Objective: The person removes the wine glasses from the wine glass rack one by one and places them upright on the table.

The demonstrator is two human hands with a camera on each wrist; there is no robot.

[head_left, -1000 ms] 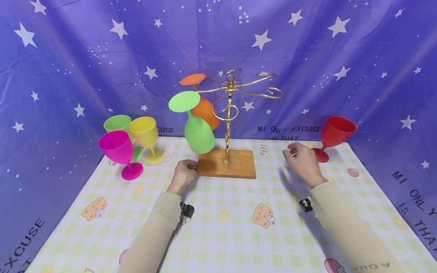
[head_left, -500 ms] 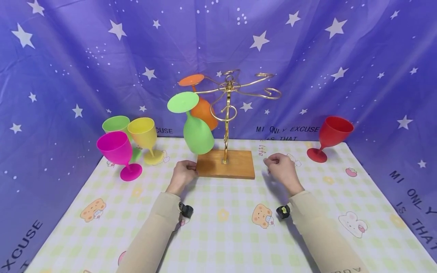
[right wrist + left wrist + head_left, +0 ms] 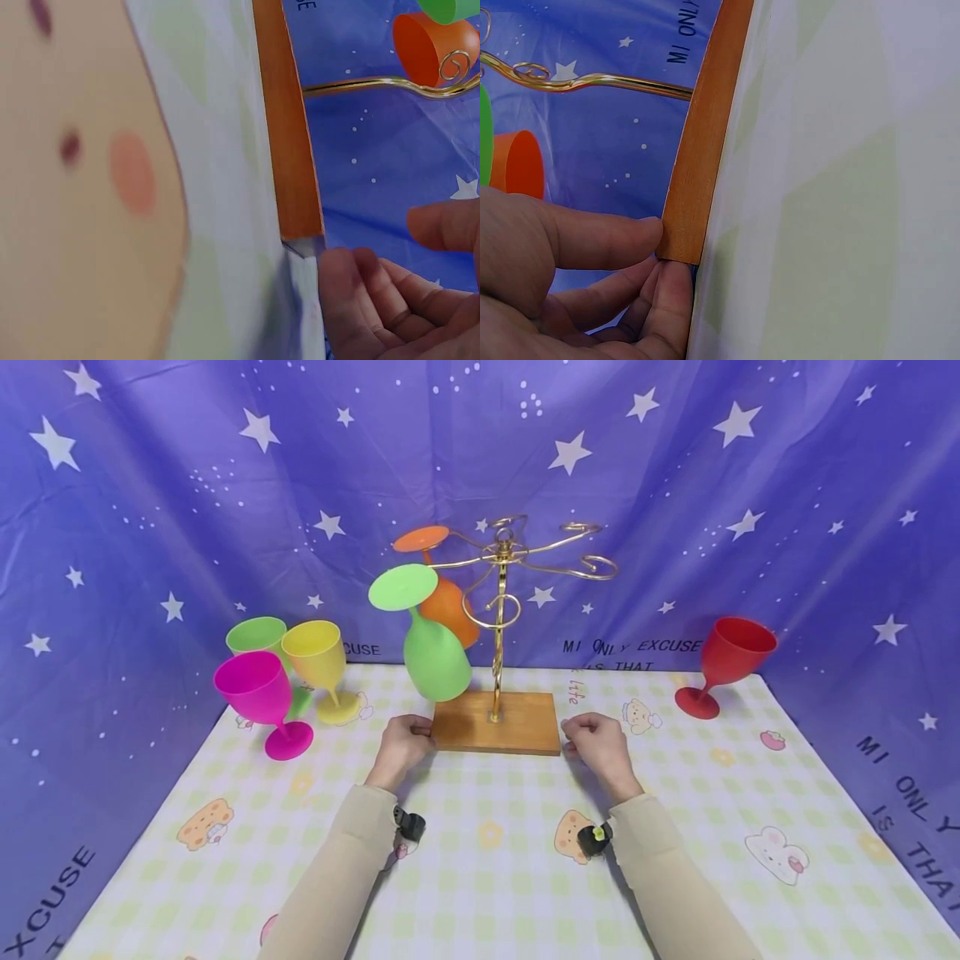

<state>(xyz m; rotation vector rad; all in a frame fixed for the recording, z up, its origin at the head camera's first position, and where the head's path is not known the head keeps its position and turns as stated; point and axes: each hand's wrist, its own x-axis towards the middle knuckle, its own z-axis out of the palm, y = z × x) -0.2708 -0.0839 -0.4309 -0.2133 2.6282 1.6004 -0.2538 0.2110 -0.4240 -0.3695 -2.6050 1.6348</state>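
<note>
A wine glass rack with a gold metal stem and curled arms (image 3: pixel 501 610) stands on a wooden base (image 3: pixel 517 727). From its left side a light green goblet (image 3: pixel 437 660) and an orange goblet (image 3: pixel 453 610) hang upside down. My left hand (image 3: pixel 403 747) holds the base's left end, thumb on the top edge and fingers against the end face, as the left wrist view shows (image 3: pixel 679 187). My right hand (image 3: pixel 600 747) is beside the right end of the base. In the right wrist view its thumb (image 3: pixel 446 227) is spread from the fingers, with nothing between them.
A magenta goblet (image 3: pixel 255 689), a yellow goblet (image 3: pixel 315 652) and another green goblet (image 3: pixel 257 633) stand upright at the left. A red goblet (image 3: pixel 735 652) stands at the back right. A starry blue curtain (image 3: pixel 450 443) hangs behind the checked tablecloth (image 3: pixel 487 893).
My right hand has moved left, away from the red goblet, to the right end of the rack's base. My left hand has stayed at the base's left end.
</note>
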